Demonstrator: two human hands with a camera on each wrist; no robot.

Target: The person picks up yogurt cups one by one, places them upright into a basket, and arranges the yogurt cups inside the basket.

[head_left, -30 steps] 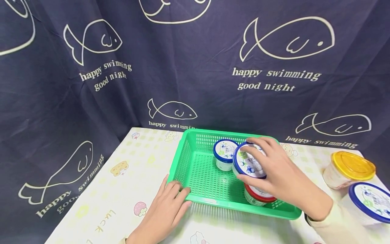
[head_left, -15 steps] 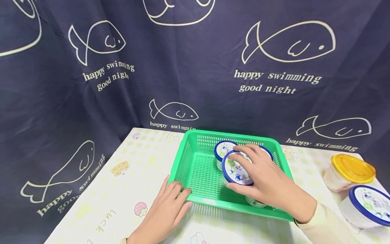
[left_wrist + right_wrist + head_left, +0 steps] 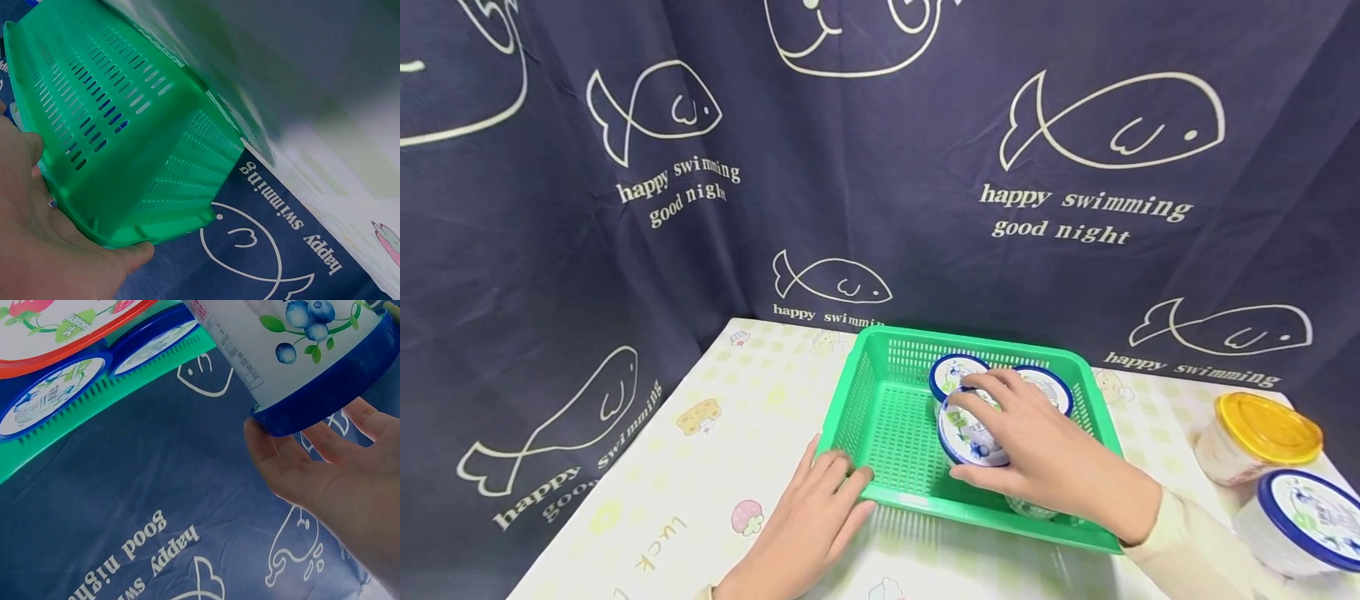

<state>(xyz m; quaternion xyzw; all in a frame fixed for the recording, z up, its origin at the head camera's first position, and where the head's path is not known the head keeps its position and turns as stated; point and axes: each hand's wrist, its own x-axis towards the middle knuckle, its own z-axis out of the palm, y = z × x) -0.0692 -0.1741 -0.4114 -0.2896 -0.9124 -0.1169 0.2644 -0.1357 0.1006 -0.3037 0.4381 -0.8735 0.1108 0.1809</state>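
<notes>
My right hand (image 3: 1037, 446) grips a white tub (image 3: 964, 437) by its blue lid, above the middle of a green slotted basket (image 3: 925, 504). Blueberries are printed on the tub's side (image 3: 312, 359), seen in the right wrist view. Behind it in the basket stand two blue-lidded tubs, one on the left (image 3: 950, 372) and one on the right (image 3: 1054, 385). A red-lidded tub (image 3: 69, 328) sits at the basket's front right, mostly hidden by my right hand in the head view. My left hand (image 3: 808, 521) holds the basket's near left corner, its fingers over the rim.
To the right of the basket stand a yellow-lidded tub (image 3: 1262, 433) and another blue-lidded tub (image 3: 1296, 529). A patterned cloth (image 3: 760, 433) covers the table. Dark blue curtain (image 3: 925, 208) hangs close behind the basket and along the left.
My right hand has carried the blue-lidded tub left and towards me over the basket, uncovering the back right tub. My left hand has stayed on the basket corner.
</notes>
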